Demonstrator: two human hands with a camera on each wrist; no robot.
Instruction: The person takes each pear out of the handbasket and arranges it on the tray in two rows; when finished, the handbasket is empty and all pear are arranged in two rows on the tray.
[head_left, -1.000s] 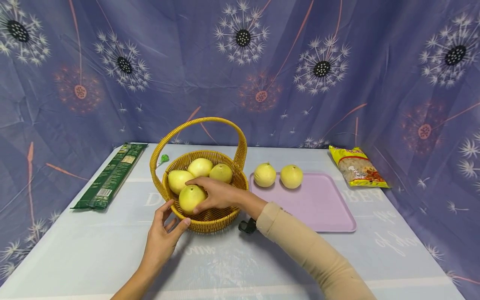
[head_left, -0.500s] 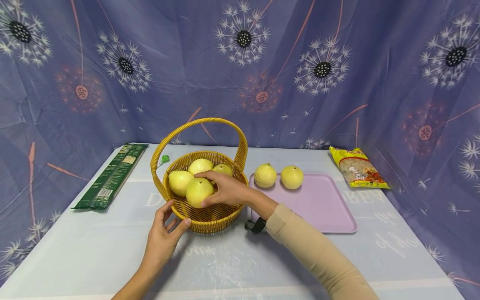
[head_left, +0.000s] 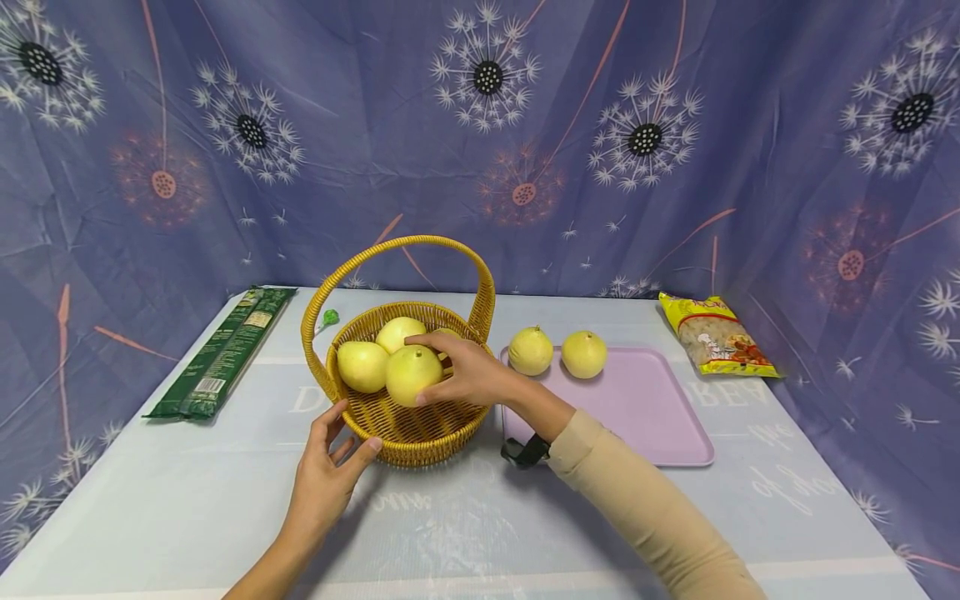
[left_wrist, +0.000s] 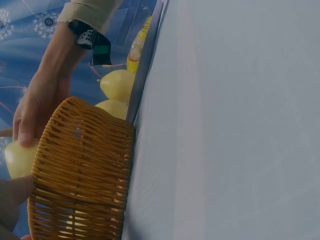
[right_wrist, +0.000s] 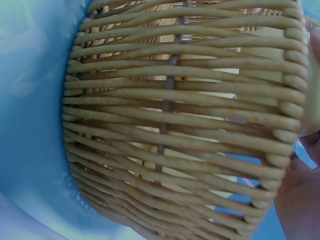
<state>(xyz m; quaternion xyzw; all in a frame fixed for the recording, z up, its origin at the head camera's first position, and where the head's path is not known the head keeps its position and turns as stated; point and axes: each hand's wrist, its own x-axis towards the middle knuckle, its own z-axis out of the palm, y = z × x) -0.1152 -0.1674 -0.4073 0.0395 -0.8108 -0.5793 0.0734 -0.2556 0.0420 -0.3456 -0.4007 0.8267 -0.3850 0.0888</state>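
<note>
My right hand (head_left: 468, 372) grips a yellow-green pear (head_left: 414, 377) from its right side, held over the wicker basket (head_left: 420, 454). At the basket's near left rim my left hand (head_left: 326, 471) holds on, its thumb on the front and fingertips at the left side. Behind the gripped pear sit two more pears, a left one (head_left: 362, 367) and a back one (head_left: 401, 333); a third is mostly hidden by my right hand. In the left wrist view the held pear (left_wrist: 20, 159) shows just above the rim. The right wrist view is mostly filled by the basket's woven side (right_wrist: 185, 110).
A lilac tray (head_left: 637, 417) stands right of the basket, with two pears (head_left: 584, 354) along its far left edge. A yellow snack bag (head_left: 716, 333) lies at the far right. On the left are a long green packet (head_left: 221, 354) and a small green-headed item (head_left: 330, 317).
My right hand has lifted the pear from the basket's front left and carried it rightward and slightly up. The left hand has stayed at the rim.
</note>
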